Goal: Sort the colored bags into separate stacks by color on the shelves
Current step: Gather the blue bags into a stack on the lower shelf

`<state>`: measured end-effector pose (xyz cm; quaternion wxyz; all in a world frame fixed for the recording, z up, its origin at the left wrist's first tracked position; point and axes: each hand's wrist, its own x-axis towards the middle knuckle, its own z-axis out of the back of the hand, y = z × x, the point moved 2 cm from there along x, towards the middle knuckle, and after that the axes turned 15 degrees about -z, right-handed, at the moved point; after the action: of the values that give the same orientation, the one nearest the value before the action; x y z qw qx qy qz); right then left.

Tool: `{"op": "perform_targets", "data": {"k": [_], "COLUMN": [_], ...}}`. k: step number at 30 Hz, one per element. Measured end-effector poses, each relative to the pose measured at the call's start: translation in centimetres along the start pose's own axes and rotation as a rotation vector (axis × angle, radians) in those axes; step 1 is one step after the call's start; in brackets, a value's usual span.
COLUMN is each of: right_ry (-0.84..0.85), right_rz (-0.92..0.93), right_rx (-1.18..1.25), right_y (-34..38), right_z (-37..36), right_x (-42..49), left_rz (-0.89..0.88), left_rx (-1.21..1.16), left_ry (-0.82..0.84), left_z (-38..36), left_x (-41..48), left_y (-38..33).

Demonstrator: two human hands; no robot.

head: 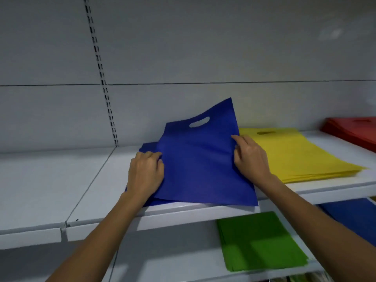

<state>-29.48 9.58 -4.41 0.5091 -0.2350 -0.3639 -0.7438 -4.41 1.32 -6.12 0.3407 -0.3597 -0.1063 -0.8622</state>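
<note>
Where the blue bag (pixel 201 159) lies: held over the blue stack (pixel 147 147) on the upper shelf (pixel 91 180), handle end tilted up toward the back wall (pixel 203 58)
Left hand (pixel 145 174): fingers curled, pinching the bag's left edge
Right hand (pixel 250 157): fingers pinching the right edge, likely to square the bag to the pile
Neighbours: yellow stack (pixel 295 155) just beside, red stack (pixel 352 131) beyond, kept apart by colour
Lower shelf (pixel 173 261): green stack (pixel 260 241)

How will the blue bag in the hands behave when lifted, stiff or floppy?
Probably floppy with some body: the blue bag curves between the left hand and right hand, yet its far corner stands up. Likely light, since pinches at its edges seem enough to hold it.
</note>
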Motion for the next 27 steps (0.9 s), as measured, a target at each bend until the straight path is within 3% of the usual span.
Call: {"op": "perform_targets", "data": {"k": [8, 18, 23, 27], "right_ry": [0.016, -0.11, -0.024, 0.074], "right_rz": [-0.314, -0.658, -0.782, -0.844], "right_rx": [-0.153, -0.357, -0.483, -0.549], "right_y": [-14.1, -36.9, -47.6, -54.0], "right_z": [12.0, 32.4, 40.6, 43.6], "right_x": [-4.8, -15.8, -21.1, -23.6], "left_rz": [-0.219, -0.553, -0.578, -0.601], "left_rx": [-0.263, -0.626, -0.746, -0.76], "left_ry": [0.013, 0.05, 0.151, 0.259], "left_z": [-4.5, -12.5, -15.8, -18.6], "left_x": [4.4, 5.1, 2.7, 0.8], "left_y": [-15.3, -46.2, -60.8, -68.1]}}
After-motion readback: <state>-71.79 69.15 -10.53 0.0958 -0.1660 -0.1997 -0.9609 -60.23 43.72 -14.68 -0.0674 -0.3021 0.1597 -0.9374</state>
